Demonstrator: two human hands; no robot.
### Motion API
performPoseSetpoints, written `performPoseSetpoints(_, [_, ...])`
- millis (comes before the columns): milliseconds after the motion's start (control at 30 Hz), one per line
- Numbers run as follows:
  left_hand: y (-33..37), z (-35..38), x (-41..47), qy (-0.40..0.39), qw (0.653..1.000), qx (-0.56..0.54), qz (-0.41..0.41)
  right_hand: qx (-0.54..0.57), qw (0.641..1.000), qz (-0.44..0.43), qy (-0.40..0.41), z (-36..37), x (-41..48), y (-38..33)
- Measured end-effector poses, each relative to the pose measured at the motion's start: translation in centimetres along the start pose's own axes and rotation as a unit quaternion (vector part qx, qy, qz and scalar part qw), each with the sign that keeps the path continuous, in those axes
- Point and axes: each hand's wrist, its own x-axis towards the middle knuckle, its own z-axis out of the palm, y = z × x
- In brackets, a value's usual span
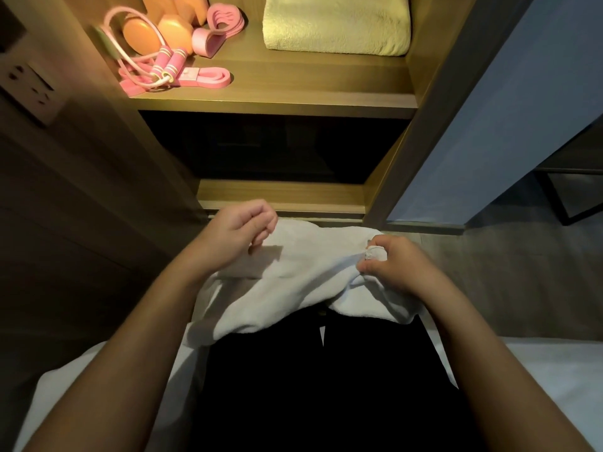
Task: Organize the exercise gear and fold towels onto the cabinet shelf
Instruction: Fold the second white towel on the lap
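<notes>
A white towel (293, 282) lies rumpled across my lap, below the cabinet. My right hand (396, 267) pinches its bunched right edge. My left hand (239, 233) hovers over the towel's left part with curled fingers, and whether it holds any cloth is unclear. On the lit shelf (277, 99) a folded pale yellow towel (336, 24) lies at the right. At the shelf's left sit orange dumbbells (163, 31), a pink jump rope (163, 65), a pink resistance band (208, 78) and a pink grip trainer (218, 27).
A dark open compartment (270, 148) lies under the lit shelf, with a lower wooden ledge (280, 194) just beyond my hands. A wall socket (31, 88) is at the left. A blue-grey panel (509, 109) stands to the right. I sit on white bedding (538, 386).
</notes>
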Motion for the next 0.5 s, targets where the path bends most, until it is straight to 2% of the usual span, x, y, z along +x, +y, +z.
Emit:
performPoseSetpoints(100, [0.1,0.2,0.3,0.017,0.994,0.109,-0.024,0.001,1.0,0.005,0.008,0.0,0.2,0.1])
performPoseSetpoints(200, [-0.7,2.0,-0.6,-0.032,0.988,0.144,-0.045,0.005,1.0,0.012,0.006,0.0,0.3,0.3])
performPoseSetpoints(300, [-1.9,4.2,-1.4,-0.057,0.979,0.192,-0.025,0.001,1.0,0.011,0.008,0.2,0.4,0.4])
performPoseSetpoints(367, [-2.6,5.2,-1.2,-0.032,0.973,0.227,-0.033,-0.003,1.0,0.01,0.006,0.2,0.3,0.3])
performPoseSetpoints(500, [-3.3,6.5,-0.4,0.07,0.953,0.293,-0.044,-0.011,1.0,0.008,0.005,0.2,0.3,0.4])
